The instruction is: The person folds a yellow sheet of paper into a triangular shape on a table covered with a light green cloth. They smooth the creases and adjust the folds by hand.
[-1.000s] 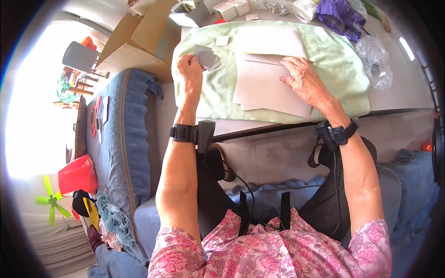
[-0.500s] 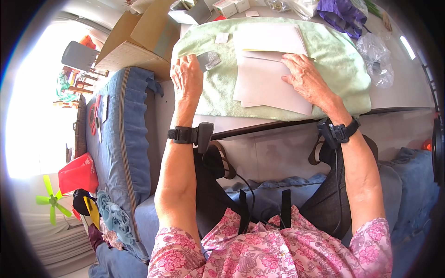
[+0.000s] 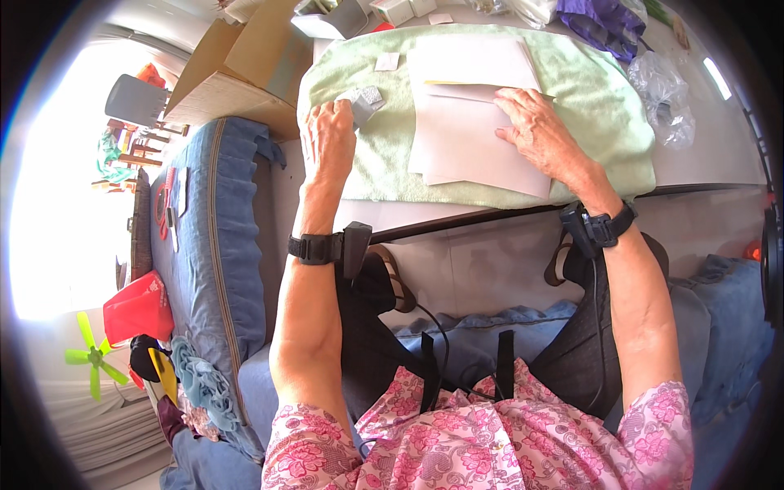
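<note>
Pinching grey pieces [image 3: 367,104] with illegible markings, the left hand [image 3: 328,137] flanks white sheets [image 3: 457,143] that the right hand [image 3: 535,131] touches, fingers parted.

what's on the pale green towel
White paper sheets and a small white square. Small flat grey pieces show at the left hand, maybe held. The right hand partly covers the sheets; towel beneath them is hidden.

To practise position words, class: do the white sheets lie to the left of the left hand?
No: the white sheets lie to the right of the left hand, on the green towel.
</note>
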Demonstrator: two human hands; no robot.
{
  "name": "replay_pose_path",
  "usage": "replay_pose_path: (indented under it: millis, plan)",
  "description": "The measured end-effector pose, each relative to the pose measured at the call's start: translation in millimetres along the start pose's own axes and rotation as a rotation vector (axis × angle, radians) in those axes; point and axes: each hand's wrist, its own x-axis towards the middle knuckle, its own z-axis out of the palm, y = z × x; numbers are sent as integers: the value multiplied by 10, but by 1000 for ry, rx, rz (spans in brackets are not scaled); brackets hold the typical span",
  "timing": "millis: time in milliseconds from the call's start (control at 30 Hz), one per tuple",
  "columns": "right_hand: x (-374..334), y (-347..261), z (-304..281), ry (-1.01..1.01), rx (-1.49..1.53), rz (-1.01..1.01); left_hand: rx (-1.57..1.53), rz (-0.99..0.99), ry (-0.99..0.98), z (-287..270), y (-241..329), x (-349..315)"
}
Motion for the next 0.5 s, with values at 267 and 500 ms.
replay_pose_path:
  millis: [267,500]
  plan:
    - [5,-20,-5,9,-26,-22,-120,-9,0,-86,3,-49]
    - [12,4,17,26,-6,-15,-237,-3,35,-82,-36,-89]
